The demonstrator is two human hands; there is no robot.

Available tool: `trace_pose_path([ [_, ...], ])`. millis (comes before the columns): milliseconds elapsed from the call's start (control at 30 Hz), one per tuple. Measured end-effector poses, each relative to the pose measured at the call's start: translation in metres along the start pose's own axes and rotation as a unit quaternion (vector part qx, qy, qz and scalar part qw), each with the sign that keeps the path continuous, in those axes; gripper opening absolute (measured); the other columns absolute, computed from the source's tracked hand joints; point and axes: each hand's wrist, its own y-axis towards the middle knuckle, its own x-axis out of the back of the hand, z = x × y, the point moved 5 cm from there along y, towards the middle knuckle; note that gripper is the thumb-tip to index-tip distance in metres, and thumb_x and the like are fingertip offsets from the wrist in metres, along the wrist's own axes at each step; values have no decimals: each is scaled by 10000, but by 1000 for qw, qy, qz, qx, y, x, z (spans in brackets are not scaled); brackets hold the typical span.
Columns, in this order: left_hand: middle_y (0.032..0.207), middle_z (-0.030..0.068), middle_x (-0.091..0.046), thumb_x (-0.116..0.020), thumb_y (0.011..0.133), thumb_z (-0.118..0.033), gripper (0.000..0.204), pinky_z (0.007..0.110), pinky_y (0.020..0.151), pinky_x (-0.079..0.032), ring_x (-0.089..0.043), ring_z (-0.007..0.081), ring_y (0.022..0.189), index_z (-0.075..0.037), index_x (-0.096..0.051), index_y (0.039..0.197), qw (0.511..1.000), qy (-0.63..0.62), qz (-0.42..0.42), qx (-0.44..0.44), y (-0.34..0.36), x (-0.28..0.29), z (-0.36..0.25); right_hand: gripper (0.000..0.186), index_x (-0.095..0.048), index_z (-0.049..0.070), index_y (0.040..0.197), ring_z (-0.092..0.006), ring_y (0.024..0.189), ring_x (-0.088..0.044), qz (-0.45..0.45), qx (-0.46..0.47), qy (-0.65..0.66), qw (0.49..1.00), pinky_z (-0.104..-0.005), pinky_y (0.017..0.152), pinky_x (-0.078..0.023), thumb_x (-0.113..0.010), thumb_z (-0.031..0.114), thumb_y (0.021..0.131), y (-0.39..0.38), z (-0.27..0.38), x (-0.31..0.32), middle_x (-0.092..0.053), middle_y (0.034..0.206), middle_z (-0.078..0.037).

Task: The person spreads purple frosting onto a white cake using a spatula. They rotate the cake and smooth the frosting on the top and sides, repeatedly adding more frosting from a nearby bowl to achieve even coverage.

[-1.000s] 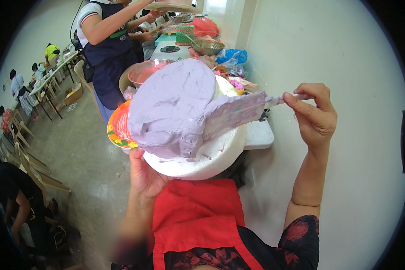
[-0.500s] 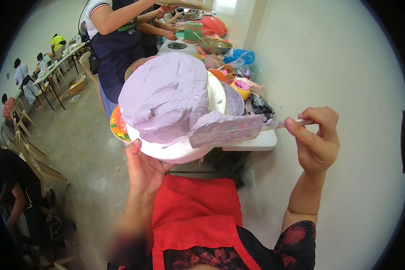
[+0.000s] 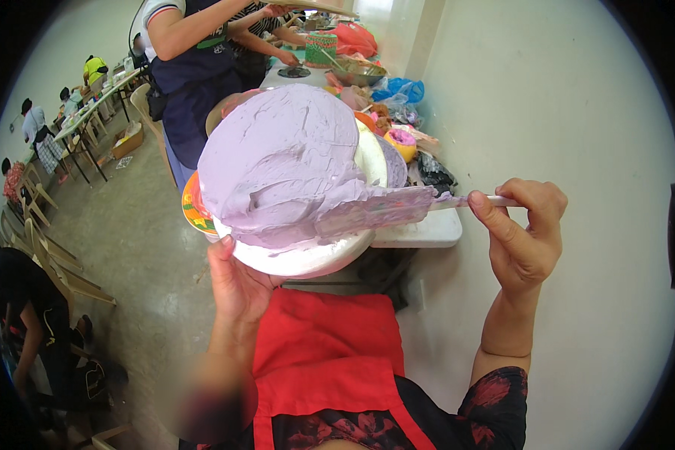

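A round cake [image 3: 281, 150] coated in lavender icing tilts toward me on a thick white round board [image 3: 300, 259]. My left hand [image 3: 241, 281] grips the board's near left edge, thumb on top and the other fingers mostly hidden beneath. By its thin white handle, my right hand [image 3: 529, 232] pinches a spatula [image 3: 382, 214]. The spatula's wide, clear-looking blade is smeared with icing and lies against the near right side of the cake. Ridges and uneven patches of icing show along the near edge.
A white table [image 3: 427, 231] behind the cake holds a metal bowl [image 3: 356, 73], a blue plastic bag [image 3: 401, 91] and a yellow cup [image 3: 403, 144] with pink contents. A person in a dark apron [image 3: 191, 97] stands ahead left. A wall [image 3: 562, 112] rises at right; chairs [image 3: 56, 259] stand left.
The cake and board have turned and tipped a little more toward me. The spatula blade has swung flatter against the cake's side, while my right hand has barely moved.
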Motion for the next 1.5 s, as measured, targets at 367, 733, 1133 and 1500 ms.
trace_pose_path([
  [367,1344,138,-499,-463,851,-465,702,500,841,-547,-555,335,1159,-51,-347,1406,996,-40,60,46,2,11,2,326,-755,131,929,-156,716,-518,-2,9,24,1000,-316,734,-352,-735,17,623,-2,-10,-1,-553,836,-15],
  [733,1367,134,-487,-505,862,-419,664,479,1012,-432,-499,304,1233,-51,-368,1397,994,-66,79,28,7,19,2,326,-759,150,917,-156,716,-525,11,5,60,998,-303,724,-363,-736,38,612,1,-16,-3,-557,833,-8],
  [1133,1335,130,-520,-483,887,-393,606,467,998,-450,-527,287,1205,-39,-406,1373,990,-91,104,40,11,25,2,384,-759,164,919,-162,713,-514,25,14,80,996,-306,721,-370,-704,-32,594,5,-16,0,-561,828,-4],
  [1500,1381,141,-480,-459,925,-539,698,474,1002,-448,-502,283,1237,-41,-370,1407,992,-62,102,43,11,40,0,413,-761,181,918,-168,709,-513,27,20,89,995,-304,707,-375,-711,-44,576,7,-15,1,-560,815,0],
])
